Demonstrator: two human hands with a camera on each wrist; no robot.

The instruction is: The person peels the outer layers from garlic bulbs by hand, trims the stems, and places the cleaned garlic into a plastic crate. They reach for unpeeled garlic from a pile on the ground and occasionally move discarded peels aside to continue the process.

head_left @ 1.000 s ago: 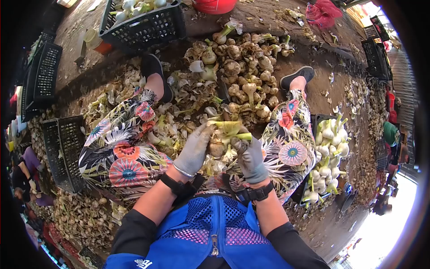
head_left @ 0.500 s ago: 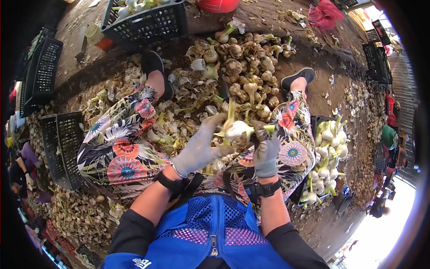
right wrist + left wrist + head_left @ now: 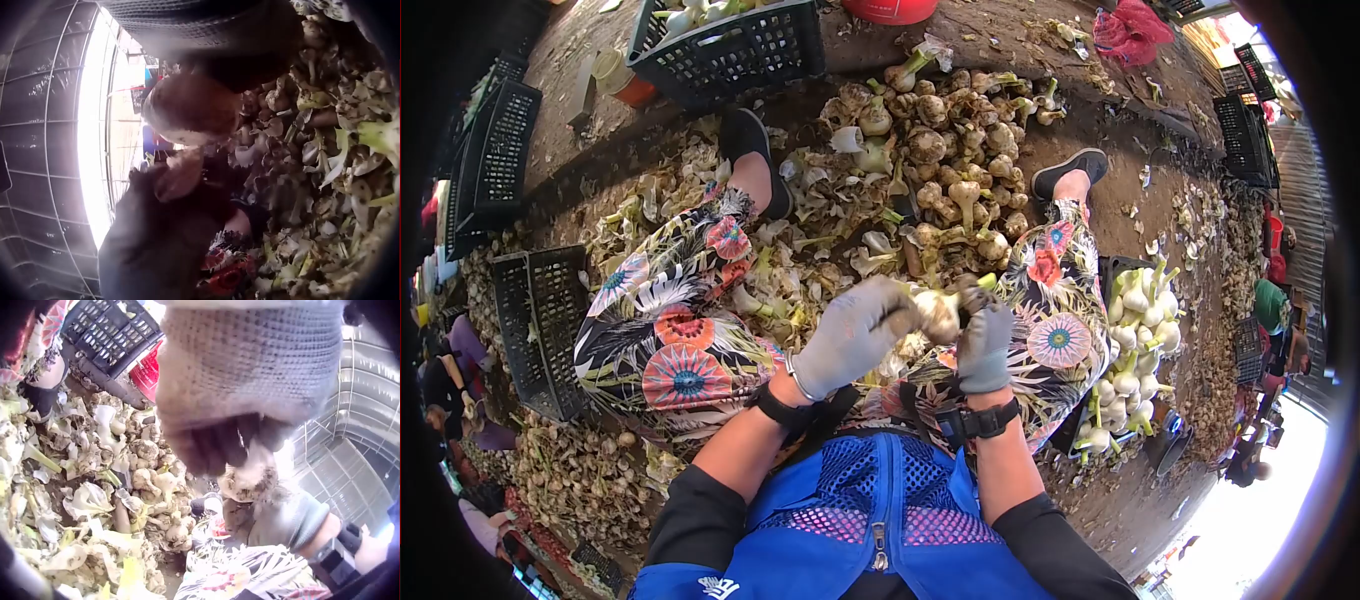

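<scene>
We are seeing the garlic bulb (image 3: 938,316) at the frame's centre, lying between both hands, its green stalk (image 3: 987,282) pointing upper right. Our right hand (image 3: 985,345) is grasping it; our left hand (image 3: 858,335) is curling at its left side, its grip hidden, so we cannot tell what it is pinching. The bulb is looking pale, rounded, dirt-smudged.

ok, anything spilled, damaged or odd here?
Only the mess stands out: loose peelings lie strewn around the pile of dirty bulbs, uncontained, so it looks like a spill; probably just trimmings. The held bulb is partly covered, so damage there can't be ruled out.
</scene>
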